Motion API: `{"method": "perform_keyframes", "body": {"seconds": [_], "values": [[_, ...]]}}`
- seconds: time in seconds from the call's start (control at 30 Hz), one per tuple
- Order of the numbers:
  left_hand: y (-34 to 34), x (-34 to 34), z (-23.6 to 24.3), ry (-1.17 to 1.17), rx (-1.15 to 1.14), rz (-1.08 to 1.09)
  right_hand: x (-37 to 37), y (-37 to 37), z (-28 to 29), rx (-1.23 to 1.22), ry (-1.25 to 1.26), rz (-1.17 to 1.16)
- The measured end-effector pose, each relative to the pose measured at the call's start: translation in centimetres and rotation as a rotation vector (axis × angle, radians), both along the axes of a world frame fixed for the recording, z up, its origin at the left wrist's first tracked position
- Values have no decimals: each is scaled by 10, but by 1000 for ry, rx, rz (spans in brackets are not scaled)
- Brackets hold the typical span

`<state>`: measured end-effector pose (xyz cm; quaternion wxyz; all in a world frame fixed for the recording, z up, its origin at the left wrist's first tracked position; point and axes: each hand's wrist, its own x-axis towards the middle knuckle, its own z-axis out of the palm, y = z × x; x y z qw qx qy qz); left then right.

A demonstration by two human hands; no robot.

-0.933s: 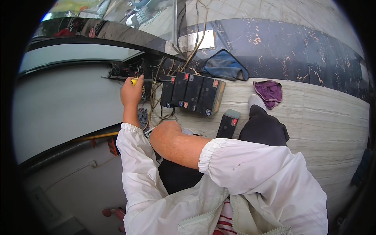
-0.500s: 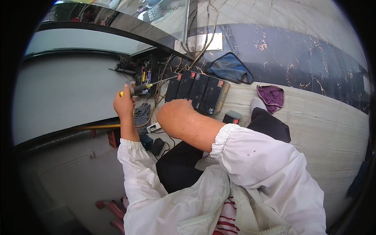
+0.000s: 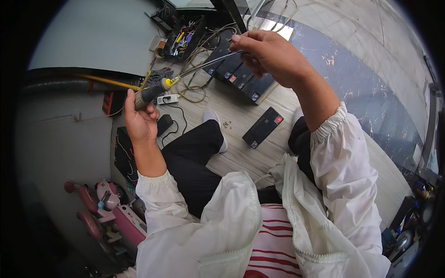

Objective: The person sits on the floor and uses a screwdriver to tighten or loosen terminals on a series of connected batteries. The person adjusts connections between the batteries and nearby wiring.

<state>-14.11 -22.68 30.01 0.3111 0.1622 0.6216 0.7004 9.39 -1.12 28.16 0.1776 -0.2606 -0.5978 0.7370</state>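
My left hand (image 3: 141,118) grips the dark handle of a long screwdriver (image 3: 204,65) with a yellow collar. Its metal shaft slants up to the right, and its tip reaches the fingers of my right hand (image 3: 273,55). The right thumb and fingers are bent together near that tip; what they pinch is hidden. Below them stands a row of several black batteries (image 3: 238,74) with red and blue terminals, partly covered by my right hand. Closer to me, a single black battery (image 3: 263,127) lies apart on the floor, between my feet.
A black toolbox (image 3: 185,39) with hand tools stands at the far left, amid tangled cables (image 3: 197,60). A white power strip (image 3: 168,99) and black adapter (image 3: 164,124) lie left. Small metal bits (image 3: 227,124) dot the floor. A pink ride-on toy (image 3: 120,213) stands lower left.
The screwdriver's tip has left the battery terminal and now meets my right fingers. My right hand has risen from beside the batteries and moved away to the right. The view has shifted.
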Motion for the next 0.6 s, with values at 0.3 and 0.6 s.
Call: {"method": "perform_keyframes", "body": {"seconds": [0.3,0.6], "values": [[-33,-37,-11,-24,27,93,-7,-11,-28,-270,52,-87],[-45,-48,-20,555,-425,276,-51,-109,-217,-411,-505,-4]]}}
